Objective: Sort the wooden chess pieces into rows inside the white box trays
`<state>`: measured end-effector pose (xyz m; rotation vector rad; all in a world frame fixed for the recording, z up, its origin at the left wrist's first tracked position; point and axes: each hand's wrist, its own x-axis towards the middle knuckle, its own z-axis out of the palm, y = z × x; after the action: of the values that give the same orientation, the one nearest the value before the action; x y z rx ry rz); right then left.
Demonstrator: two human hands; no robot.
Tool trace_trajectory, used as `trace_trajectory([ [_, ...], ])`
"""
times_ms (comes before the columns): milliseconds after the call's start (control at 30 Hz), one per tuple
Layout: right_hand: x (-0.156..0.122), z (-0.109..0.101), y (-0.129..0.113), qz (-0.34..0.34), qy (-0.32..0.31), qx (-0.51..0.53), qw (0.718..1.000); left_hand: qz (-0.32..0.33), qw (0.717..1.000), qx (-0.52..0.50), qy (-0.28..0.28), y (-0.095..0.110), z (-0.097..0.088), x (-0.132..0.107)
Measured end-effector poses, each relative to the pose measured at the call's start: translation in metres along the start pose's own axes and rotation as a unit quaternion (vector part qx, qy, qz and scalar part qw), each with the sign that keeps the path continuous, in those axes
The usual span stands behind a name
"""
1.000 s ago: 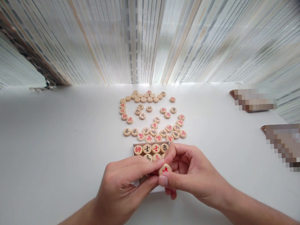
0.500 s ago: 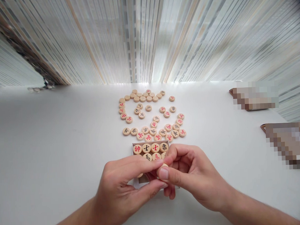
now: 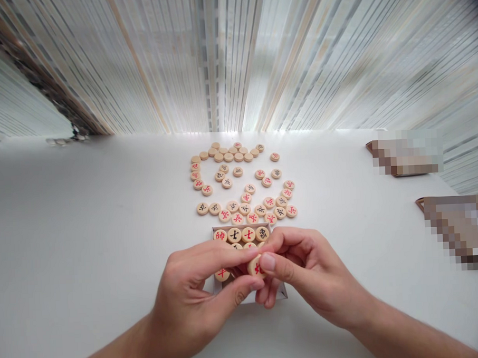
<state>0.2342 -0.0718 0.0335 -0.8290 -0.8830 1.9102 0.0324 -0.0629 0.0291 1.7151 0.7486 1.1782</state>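
A round wooden Chinese chess piece (image 3: 254,267) with a red character is held up in front of me, its face partly covered by a thumb. My right hand (image 3: 306,273) pinches it between thumb and fingers. My left hand (image 3: 200,291) has its index finger at the piece's upper edge and its thumb near the lower edge, closed on it from the left. Beneath both hands lies a shallow box (image 3: 283,293) with rows of pieces; its top row shows red and black characters. Much of the box is hidden by my fingers.
Beyond the box, many loose chess pieces (image 3: 237,219) are spread on the white table (image 3: 106,232), some face up and some blank side up. Two brown objects, a farther one (image 3: 400,169) and a nearer one (image 3: 447,233), lie at right, partly pixelated. Striped curtains (image 3: 233,58) hang behind.
The piece in my fingers has turned, so its red character now faces me. My left thumb has shifted slightly up and left, showing more of the box's lower part.
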Motion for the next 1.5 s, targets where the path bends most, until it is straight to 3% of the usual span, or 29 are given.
trace_trajectory([
  [300, -0.0037, 0.0023, 0.0042, -0.138, 0.056, -0.134, 0.98, -0.021, 0.999, 0.006, 0.049, -0.0039, -0.0006, -0.004],
  [467, -0.0031, 0.0006, 0.0065, -0.171, 0.067, -0.176, 0.967, -0.013, 0.998, 0.01, 0.065, -0.0047, -0.002, -0.0032],
  [1000, 0.0018, -0.0028, 0.0042, -0.048, 0.03, -0.037, 0.998, -0.053, 0.997, -0.012, 0.061, -0.0047, -0.0021, -0.003],
  [1233, -0.0003, -0.0012, 0.0056, -0.04, 0.006, -0.031, 0.999, -0.105, 0.992, -0.039, 0.06, -0.0022, -0.0031, -0.0015],
  [1500, 0.0003, 0.0021, 0.0054, -0.091, 0.053, -0.026, 0.994, -0.125, 0.991, -0.046, 0.034, -0.0028, -0.0015, -0.0028],
])
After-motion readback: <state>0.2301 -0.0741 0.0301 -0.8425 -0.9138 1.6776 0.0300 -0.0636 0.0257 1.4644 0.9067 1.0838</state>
